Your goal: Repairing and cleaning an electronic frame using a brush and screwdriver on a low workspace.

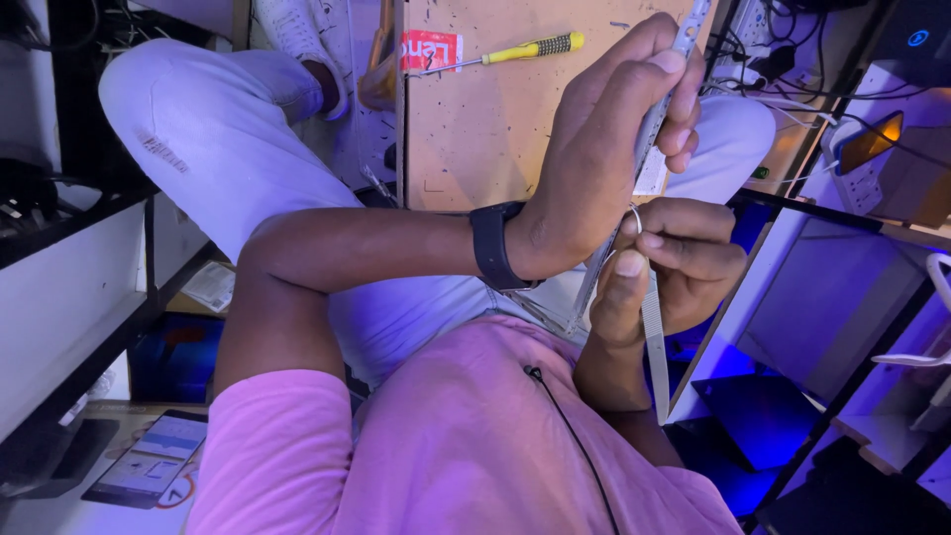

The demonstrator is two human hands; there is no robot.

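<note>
I see my left hand (604, 149) gripping thin, stiff, slippery tweezers (662, 99) mid-shaft; my right hand (674, 267) pinches a tiny light ring (635, 218).

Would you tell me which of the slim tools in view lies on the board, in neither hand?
The yellow-handled screwdriver lies on the wooden board; both metal tools are in the hands.
</note>
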